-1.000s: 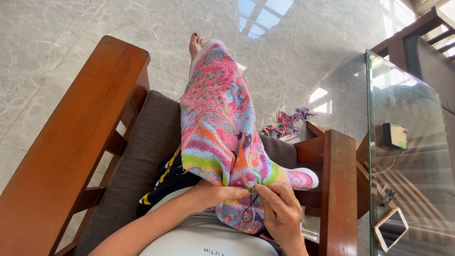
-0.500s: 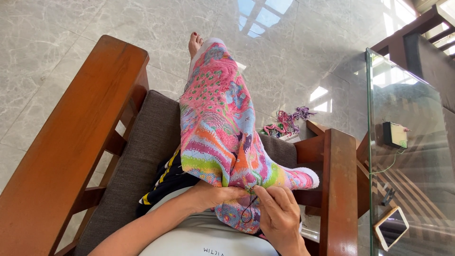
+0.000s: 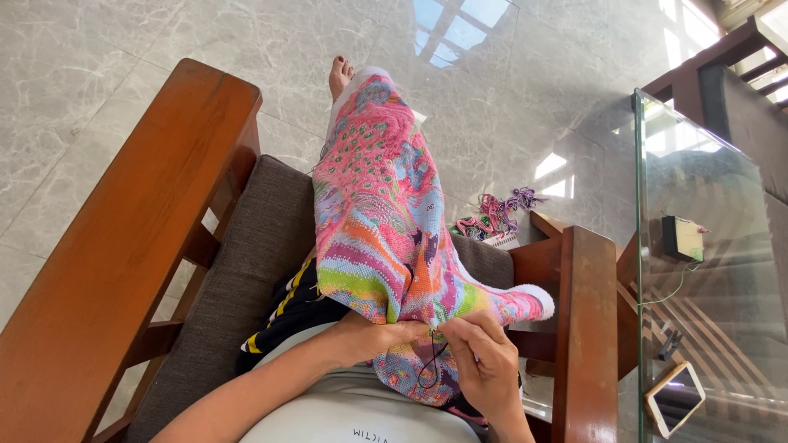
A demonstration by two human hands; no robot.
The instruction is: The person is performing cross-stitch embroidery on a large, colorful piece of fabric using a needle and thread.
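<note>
A long, brightly coloured cross-stitch cloth (image 3: 373,217) lies draped along my outstretched leg, reaching from my lap to near my bare foot (image 3: 338,75). My left hand (image 3: 376,336) pinches a fold of the cloth at my lap. My right hand (image 3: 483,361) sits just beside it, fingers pinched together on the cloth where a dark thread (image 3: 428,369) hangs in a loop. A needle is too small to make out.
I sit in a wooden armchair (image 3: 131,246) with a grey cushion (image 3: 246,271). A glass side table (image 3: 706,271) on the right carries a phone (image 3: 675,398) and a small dark box (image 3: 681,238). Loose coloured threads (image 3: 497,215) lie past the right armrest (image 3: 587,328).
</note>
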